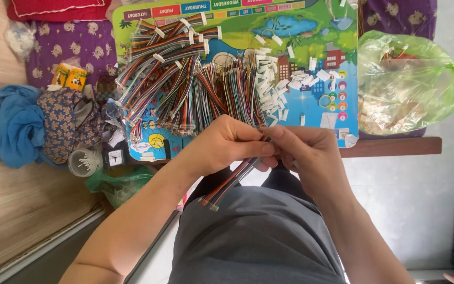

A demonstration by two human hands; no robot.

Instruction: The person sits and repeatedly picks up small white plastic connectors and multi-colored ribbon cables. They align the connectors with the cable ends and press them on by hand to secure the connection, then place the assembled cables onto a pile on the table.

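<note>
Top end of rainbow wire bundle (233,180) hidden, pinched tight between left hand (227,144) and right hand (306,152), mid-frame; striped, many colours.

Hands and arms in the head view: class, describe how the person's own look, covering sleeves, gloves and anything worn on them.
Both the left hand and the right hand are bare, with no gloves. No rings, watch or bracelet show. Both forearms are uncovered as far as the picture's lower edge, so no sleeves are in view. The fingernails look short and plain.
</note>
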